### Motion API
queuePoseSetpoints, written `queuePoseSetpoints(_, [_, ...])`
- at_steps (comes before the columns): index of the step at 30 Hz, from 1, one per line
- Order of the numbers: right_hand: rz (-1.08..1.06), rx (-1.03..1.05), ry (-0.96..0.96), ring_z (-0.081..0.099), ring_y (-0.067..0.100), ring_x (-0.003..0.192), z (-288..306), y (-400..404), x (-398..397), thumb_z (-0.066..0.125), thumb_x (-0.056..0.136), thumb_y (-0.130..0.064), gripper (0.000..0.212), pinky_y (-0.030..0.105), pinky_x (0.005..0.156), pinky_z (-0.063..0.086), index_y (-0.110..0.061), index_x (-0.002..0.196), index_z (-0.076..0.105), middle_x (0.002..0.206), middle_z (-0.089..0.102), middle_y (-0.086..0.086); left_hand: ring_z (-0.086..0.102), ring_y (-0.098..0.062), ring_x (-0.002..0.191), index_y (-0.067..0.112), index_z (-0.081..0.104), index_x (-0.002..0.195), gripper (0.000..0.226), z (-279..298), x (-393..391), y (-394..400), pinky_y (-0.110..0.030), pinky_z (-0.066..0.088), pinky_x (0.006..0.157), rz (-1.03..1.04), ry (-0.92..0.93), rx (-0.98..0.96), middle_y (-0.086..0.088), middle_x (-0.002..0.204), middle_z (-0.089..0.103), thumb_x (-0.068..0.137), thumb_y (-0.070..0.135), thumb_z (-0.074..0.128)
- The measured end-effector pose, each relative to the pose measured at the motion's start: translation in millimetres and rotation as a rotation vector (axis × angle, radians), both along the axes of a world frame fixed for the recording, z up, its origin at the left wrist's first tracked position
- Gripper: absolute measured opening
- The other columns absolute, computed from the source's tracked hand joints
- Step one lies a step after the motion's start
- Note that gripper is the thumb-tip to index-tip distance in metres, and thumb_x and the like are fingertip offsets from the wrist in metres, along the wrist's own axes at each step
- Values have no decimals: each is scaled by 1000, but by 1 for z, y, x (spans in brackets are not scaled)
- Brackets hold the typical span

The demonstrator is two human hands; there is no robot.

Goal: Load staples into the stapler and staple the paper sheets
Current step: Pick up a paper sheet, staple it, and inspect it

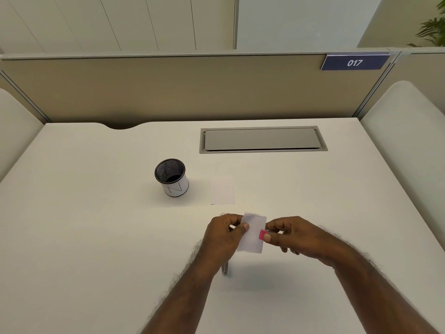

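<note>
Above the white desk (96,237) my left hand (222,235) pinches the left edge of a small stack of white paper sheets (251,235). My right hand (292,237) grips a small pink stapler (262,234), whose nose sits on the sheets' right edge; most of the stapler is hidden inside my fingers. A second white paper piece (222,190) lies flat on the desk beyond my hands. A small grey metal strip (225,270) lies on the desk under my left wrist, partly hidden.
A black mesh pen cup (171,177) with a white wrap stands at left of the flat paper. A grey cable hatch (262,140) is set into the desk further back. Beige partition walls enclose the desk at the back and sides.
</note>
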State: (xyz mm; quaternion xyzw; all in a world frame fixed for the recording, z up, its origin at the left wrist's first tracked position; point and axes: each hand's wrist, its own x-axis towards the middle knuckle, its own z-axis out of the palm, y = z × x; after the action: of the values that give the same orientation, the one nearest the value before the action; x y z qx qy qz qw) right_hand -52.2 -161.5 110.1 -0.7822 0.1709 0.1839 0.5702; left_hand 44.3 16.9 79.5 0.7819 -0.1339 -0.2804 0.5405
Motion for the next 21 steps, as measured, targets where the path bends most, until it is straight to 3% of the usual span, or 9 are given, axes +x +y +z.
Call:
queuePoseSetpoints(4, [5,27,2,54,7,62,-4,6,1,70,75,-62,36,20,50,37,-30,91,74,72,65,-13,68,-21,75,24,77,89,13,1,-3,-1,-43,58,70,-38,28,6,4,95,72,90,19,64])
queuePoseSetpoints(8, [-9,33,-1,61,5,66,-6,10,2,71,75,-57,30,21,50,37,-33,92,75,78,71,-11,70,-24,79,23,77,88,15,2,-5,-1,-45,61,72,-46,56,-4,3,94,72,90,17,64])
queuePoseSetpoints(15, [-51,85,6,63,6,70,-9,14,2,72,75,-51,23,22,52,38,-33,89,76,76,72,-9,67,-13,68,13,77,97,15,4,-4,2,-27,59,61,-75,95,-13,0,93,74,92,13,63])
queuePoseSetpoints(21, [-106,105,7,55,13,68,-16,14,1,73,73,-50,28,24,54,33,-27,88,77,75,69,3,69,-17,69,14,76,99,15,3,-4,3,-33,61,67,-93,122,-21,-2,88,76,92,14,63])
